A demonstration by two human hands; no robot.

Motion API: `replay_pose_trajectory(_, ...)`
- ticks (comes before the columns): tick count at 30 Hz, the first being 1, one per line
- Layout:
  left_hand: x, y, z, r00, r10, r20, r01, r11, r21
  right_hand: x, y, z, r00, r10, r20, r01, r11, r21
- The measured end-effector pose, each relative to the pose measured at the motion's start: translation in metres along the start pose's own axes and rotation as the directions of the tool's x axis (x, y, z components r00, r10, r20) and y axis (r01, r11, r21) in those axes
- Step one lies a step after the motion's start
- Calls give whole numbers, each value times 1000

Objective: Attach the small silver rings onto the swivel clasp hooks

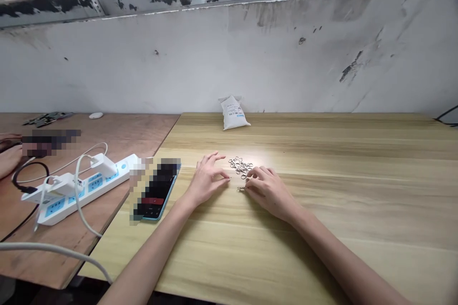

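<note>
A small heap of silvery metal clasps with rings (240,165) lies on the light wood table between my hands. Just left of it, my left hand (207,178) has thumb and index finger brought together at the tips, the other fingers stretched forward. Whatever sits in that pinch is too small to make out. On the near right side of the heap, my right hand (266,189) is closed, pinching one metal clasp (241,188) that points left from the fingertips, low over the tabletop. The curled fingers hide part of this clasp.
A white plastic packet (234,113) with a printed label rests near the wall. Left of my arm lies a phone (157,195), partly blurred. On the adjoining brown table (118,128) are a power strip (86,190), chargers, cables and another person's hand (10,159).
</note>
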State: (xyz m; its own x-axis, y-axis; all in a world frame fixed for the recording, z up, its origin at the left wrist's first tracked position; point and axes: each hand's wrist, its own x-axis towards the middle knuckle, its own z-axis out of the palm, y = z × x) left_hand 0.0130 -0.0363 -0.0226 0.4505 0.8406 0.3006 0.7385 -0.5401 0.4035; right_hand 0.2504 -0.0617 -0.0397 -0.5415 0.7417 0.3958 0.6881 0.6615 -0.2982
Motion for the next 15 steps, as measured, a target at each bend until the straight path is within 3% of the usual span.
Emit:
replay_pose_trajectory(8, -1, 5, 6, 998, 48, 31, -46, 998, -41, 1, 1, 3, 982, -14, -189, 4, 999, -53)
replay_pose_trajectory(15, -2, 5, 8, 997, 72, 38, -71, 997, -30, 2, -1, 3, 989, -33, -147, 14, 991, -131)
